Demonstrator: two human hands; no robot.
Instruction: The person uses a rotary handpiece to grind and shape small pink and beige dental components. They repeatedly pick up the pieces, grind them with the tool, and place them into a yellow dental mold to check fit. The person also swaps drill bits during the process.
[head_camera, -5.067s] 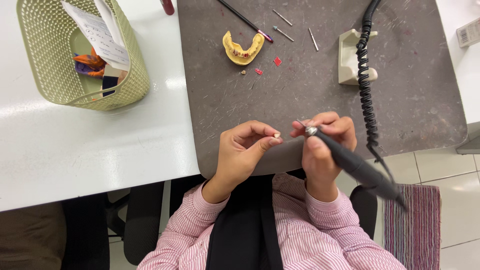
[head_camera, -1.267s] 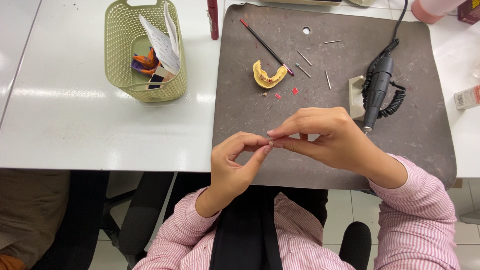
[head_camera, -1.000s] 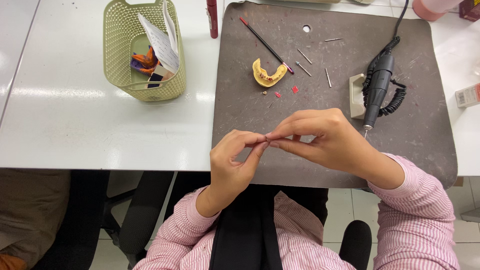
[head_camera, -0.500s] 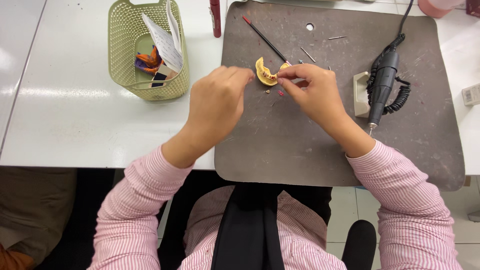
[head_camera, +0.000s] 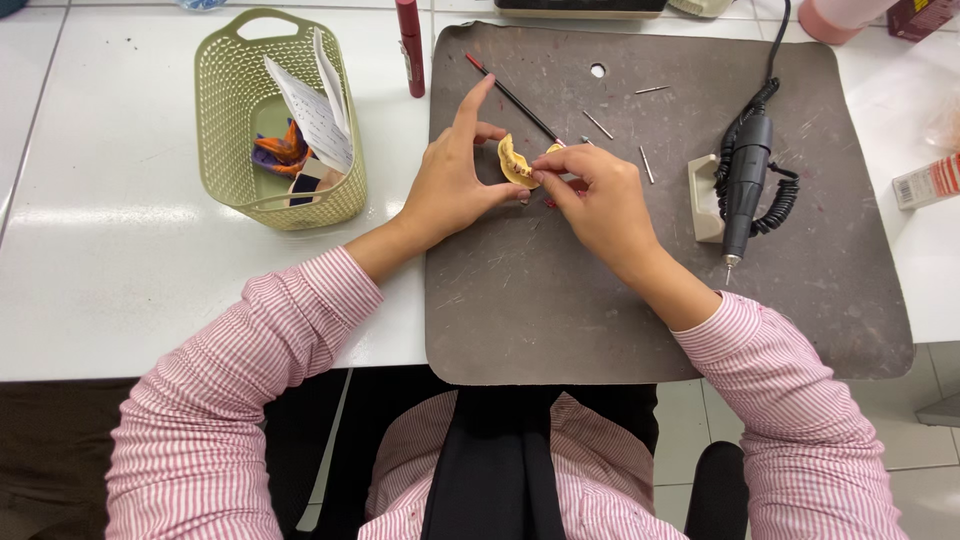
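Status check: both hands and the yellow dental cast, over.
Left hand steadies yellow dental cast on the grey mat. Right hand pinches at its right edge. Thin black tool lies just behind; nothing blocking.

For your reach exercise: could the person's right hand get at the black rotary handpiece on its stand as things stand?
Probably yes: the handpiece lies just beside the right hand on the mat, nothing between them.

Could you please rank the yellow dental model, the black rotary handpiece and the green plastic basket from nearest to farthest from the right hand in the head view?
1. Yellow dental model: touching the right hand at its fingers.
2. Black rotary handpiece: to its right, on the mat.
3. Green plastic basket: far left, beyond the left hand.
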